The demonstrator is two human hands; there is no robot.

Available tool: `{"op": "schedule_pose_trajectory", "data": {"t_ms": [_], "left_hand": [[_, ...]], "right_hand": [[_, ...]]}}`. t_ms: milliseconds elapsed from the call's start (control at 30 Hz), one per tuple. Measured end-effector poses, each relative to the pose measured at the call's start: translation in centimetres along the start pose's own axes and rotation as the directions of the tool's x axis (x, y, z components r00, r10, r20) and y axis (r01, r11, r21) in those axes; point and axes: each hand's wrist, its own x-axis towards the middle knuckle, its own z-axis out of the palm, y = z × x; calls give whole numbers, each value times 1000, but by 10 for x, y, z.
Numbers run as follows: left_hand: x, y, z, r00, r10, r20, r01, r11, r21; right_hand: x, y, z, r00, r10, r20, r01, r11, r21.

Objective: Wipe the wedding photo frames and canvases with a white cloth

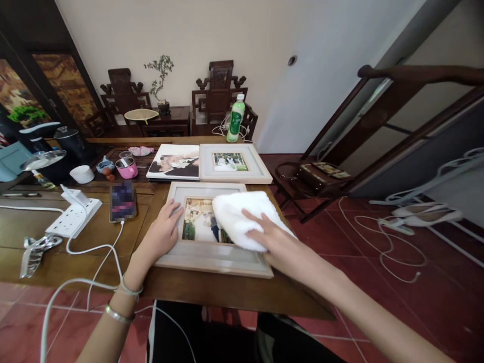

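Note:
A light wooden picture frame [223, 257] with a wedding photo [198, 222] lies flat on the table before me. At its left border, my left hand [163, 229] holds the frame, fingers bent over onto its face. My right hand [266, 234] is closed on a folded white towel [242, 214], pressed against the frame's right half. The towel hides the photo's right part and some of the border. Just behind are a second framed photo [260, 169] and a white-edged photo panel [176, 151], side by side.
A green bottle [236, 120] stands behind the frames. Leftward lie a phone [123, 200] on a cable, a power strip [77, 217], a claw hair clip [36, 254], a pink cup [127, 169] and a white bowl [82, 174]. A wooden chair [325, 174] stands right of the table.

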Motion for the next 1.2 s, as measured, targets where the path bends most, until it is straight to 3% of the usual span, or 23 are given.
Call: {"op": "schedule_pose_trajectory", "data": {"t_ms": [167, 300, 400, 633, 733, 800, 867, 933, 967, 1100, 1200], "left_hand": [[3, -2, 0, 999, -34, -13, 35, 998, 52], [5, -8, 5, 999, -37, -7, 37, 999, 13], [5, -12, 8, 999, -41, -7, 40, 998, -38], [8, -7, 6, 999, -20, -27, 18, 996, -82], [8, -8, 8, 1000, -12, -29, 9, 997, -78], [8, -9, 11, 999, -6, -38, 4, 998, -68], [7, -11, 13, 999, -5, -43, 2, 998, -62], [7, -11, 14, 999, -9, -43, 6, 998, -68], [7, -11, 14, 999, -10, -45, 7, 997, -74], [11, -5, 8, 996, 39, -77, -47, 993, -105], [14, -1, 3, 992, 91, -85, -103, 985, -138]], "right_hand": [[66, 40, 11, 989, 35, -145, -58, 986, -154], [88, 42, 12, 999, 16, -36, -24, 969, -246], [72, 23, 8, 999, -5, 54, 17, 976, -218], [-12, -37, -28, 975, -98, 200, 105, 994, -25], [-22, -42, -46, 974, -36, 224, 20, 997, 75], [-5, -38, -51, 985, 74, 157, -81, 996, 37], [32, -32, -47, 992, 129, -15, -130, 989, -65], [79, -28, -35, 984, 20, -176, -48, 986, -160], [104, -26, -26, 979, -61, -194, 22, 980, -198], [174, -29, 10, 958, -282, -60, 268, 947, -177], [186, -30, 24, 959, -284, 21, 284, 948, -145]]}}
